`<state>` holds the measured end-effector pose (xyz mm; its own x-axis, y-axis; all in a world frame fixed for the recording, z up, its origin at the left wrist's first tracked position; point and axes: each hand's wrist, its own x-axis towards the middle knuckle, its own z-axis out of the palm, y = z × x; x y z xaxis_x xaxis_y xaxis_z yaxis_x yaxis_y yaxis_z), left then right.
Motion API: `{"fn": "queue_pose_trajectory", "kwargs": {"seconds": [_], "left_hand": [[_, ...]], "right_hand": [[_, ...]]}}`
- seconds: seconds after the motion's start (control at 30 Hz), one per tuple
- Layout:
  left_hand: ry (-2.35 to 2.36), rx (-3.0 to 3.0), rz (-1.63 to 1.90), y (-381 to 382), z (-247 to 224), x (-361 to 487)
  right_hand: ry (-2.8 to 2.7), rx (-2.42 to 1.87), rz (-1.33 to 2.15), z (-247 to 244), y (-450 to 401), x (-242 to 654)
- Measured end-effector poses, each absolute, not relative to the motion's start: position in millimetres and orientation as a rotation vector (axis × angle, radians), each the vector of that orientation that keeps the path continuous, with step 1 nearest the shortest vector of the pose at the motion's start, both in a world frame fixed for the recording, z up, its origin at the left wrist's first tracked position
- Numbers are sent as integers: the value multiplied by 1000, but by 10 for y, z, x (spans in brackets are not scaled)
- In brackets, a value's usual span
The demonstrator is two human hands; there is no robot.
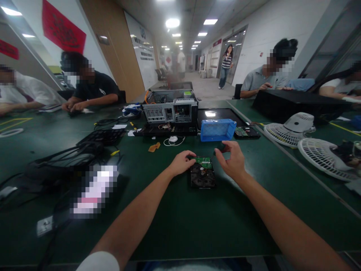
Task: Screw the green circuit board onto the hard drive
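Observation:
A hard drive (202, 177) lies on the green table in front of me, its green circuit board (203, 162) facing up along the far end. My left hand (182, 162) is closed on the drive's far left corner, thumb resting at the edge of the board. At the drive's far right corner, my right hand (233, 160) pinches a small screwdriver with a dark handle (219, 149). Its thin shaft slants down toward the board's right edge; whether the tip touches a screw is too small to tell.
Beyond the drive stand a blue plastic bin (217, 131) and an opened computer case (170, 109). Another drive with a bare board (246, 132) lies right of the bin. White fan parts (299, 130) are at right, cables and a lit phone (96, 190) at left. Several people sit around.

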<state>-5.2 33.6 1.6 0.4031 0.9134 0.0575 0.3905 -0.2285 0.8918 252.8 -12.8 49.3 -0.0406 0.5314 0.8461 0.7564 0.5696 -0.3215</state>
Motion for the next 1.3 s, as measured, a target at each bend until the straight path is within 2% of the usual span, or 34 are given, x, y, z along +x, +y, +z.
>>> {"fn": "queue_pose_trajectory", "kwargs": {"seconds": [0.67, 1.0, 1.3], "left_hand": [[1137, 1843, 788, 338, 8, -46], [1123, 1828, 767, 303, 73, -51], [1115, 1850, 795, 331, 35, -52]], "right_hand": [[-1703, -1045, -281, 458, -90, 2542], [-1646, -983, -122, 388, -48, 2542], [-1629, -1050, -289, 416, -59, 2546]]}}
